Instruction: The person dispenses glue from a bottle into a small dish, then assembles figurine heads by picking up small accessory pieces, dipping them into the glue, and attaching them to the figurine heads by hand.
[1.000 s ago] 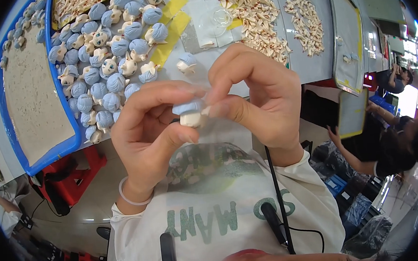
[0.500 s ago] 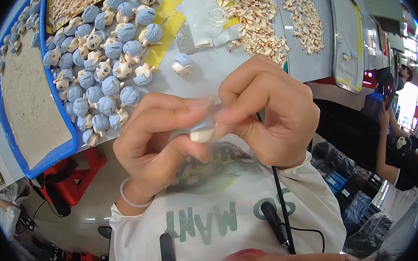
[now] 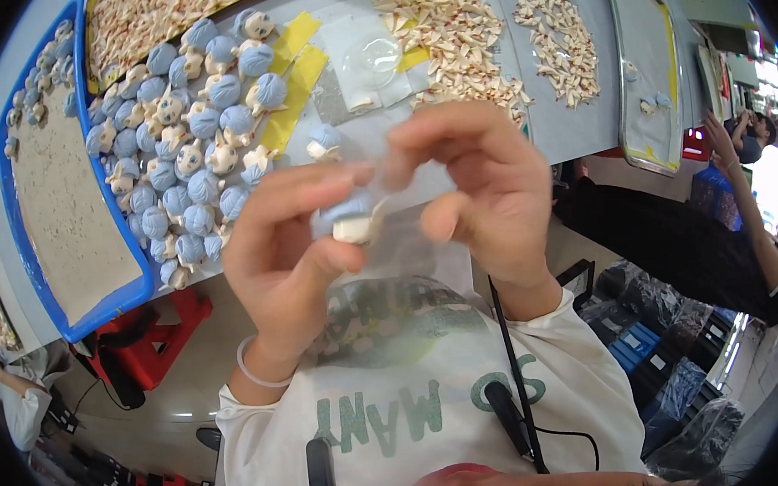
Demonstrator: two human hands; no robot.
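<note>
Between thumb and fingertips, my left hand (image 3: 280,251) grips a small doll head (image 3: 351,229) with blue hair and a cream face part; a thin pale point juts from its right side. My right hand (image 3: 490,194) is just to the right of it, thumb and fingers apart, slightly smeared by motion, with nothing visible between them. A single doll head (image 3: 323,146) stands on the grey table (image 3: 346,160) beyond my hands. To the left lie many similar blue-haired heads (image 3: 191,158), packed together.
Small cream pointed pieces with reddish tips lie in a pile (image 3: 455,32) and a second pile (image 3: 561,42). Clear plastic bags (image 3: 366,67) and yellow tape (image 3: 290,91) lie between. A blue-rimmed tray (image 3: 147,285) stands left, a red stool (image 3: 155,344) below. Another person (image 3: 680,229) is at right.
My right hand has drawn away from the doll head and its fingers have parted. My left hand still holds the head and has shifted slightly left.
</note>
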